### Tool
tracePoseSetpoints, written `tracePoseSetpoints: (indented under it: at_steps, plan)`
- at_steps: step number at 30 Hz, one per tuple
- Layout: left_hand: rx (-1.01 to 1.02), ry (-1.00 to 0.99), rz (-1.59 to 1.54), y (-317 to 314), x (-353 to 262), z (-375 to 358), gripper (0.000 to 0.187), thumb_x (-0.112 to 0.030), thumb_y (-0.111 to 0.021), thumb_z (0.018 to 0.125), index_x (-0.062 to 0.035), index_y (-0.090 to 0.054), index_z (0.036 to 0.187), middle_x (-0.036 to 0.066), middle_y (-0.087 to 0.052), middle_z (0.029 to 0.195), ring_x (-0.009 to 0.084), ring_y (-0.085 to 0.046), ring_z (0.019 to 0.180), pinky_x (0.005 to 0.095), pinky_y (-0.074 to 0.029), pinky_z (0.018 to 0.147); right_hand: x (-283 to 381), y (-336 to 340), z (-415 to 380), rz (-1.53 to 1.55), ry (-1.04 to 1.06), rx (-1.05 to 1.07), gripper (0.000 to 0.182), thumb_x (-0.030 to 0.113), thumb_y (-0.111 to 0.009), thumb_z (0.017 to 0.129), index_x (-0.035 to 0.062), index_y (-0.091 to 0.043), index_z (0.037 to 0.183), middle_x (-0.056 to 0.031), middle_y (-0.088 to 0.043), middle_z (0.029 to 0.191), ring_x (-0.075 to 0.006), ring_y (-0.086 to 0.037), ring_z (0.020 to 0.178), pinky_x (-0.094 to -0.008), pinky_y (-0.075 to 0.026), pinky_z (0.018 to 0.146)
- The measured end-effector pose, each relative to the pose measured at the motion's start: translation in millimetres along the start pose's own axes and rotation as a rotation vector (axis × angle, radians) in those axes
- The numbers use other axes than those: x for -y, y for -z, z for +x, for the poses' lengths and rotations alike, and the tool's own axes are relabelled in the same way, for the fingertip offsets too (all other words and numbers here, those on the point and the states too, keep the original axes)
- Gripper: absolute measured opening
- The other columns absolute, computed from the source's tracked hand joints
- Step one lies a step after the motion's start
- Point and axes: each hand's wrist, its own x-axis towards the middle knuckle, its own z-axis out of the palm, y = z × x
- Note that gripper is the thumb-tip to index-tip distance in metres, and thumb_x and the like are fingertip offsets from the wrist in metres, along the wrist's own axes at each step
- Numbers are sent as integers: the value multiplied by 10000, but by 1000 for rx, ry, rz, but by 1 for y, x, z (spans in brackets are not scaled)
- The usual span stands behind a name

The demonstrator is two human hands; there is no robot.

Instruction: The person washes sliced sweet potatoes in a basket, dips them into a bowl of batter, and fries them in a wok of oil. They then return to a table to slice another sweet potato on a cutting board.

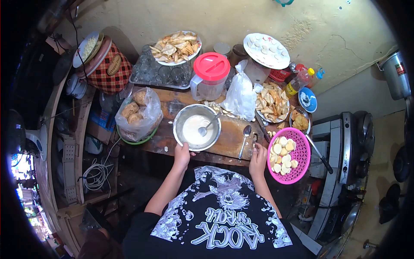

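My left hand point(183, 156) grips the near rim of a metal mixing bowl point(176, 130), thumb over the edge. The bowl holds pale, creamy batter point(194, 131), and a ladle point(205, 130) leans in it. My right hand point(258, 159) is at the table's front edge with its fingers bent together; whatever they hold, if anything, cannot be made out. Just left of that hand lies a metal spoon point(245, 141). To its right is a pink plastic basket point(305, 160) of pale round slices point(283, 146).
Behind the bowl stand a red-lidded pitcher point(211, 71) and a white plastic bag point(241, 97). Plates of folded triangular pastries point(176, 46) point(272, 101) sit at the back and right. A bag of round brown items point(137, 113) is at left, a stove point(346, 146) at right.
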Motion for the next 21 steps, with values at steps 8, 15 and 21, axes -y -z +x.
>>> tracePoseSetpoints:
  at_steps: [8, 15, 21]
  plan:
    - [-138, 35, -341, -1, -9, 32, 316, -136, -295, 926, 61, -449, 1119, 176, -609, 796, 143, -519, 544, 260, -461, 509, 3, -5, 3, 26, -9, 40, 276, 188, -475, 919, 12, -536, 1123, -182, -494, 1087, -352, -475, 1046, -420, -362, 924]
    - [-319, 28, -422, -13, -6, 61, 300, -123, -323, 897, 24, -431, 1136, 147, -621, 803, 137, -509, 517, 261, -451, 498, -1, -4, -5, -3, -46, 65, 280, 135, -567, 836, 39, -556, 1099, -167, -524, 1054, -342, -499, 1014, -419, -385, 893]
    - [-335, 28, -461, -14, -9, 80, 312, -136, -334, 899, 29, -428, 1147, 154, -602, 831, 151, -520, 565, 285, -489, 562, -6, -2, -12, 0, -110, 111, 277, 131, -567, 832, 43, -566, 1094, -157, -539, 1035, -326, -515, 974, -403, -408, 866]
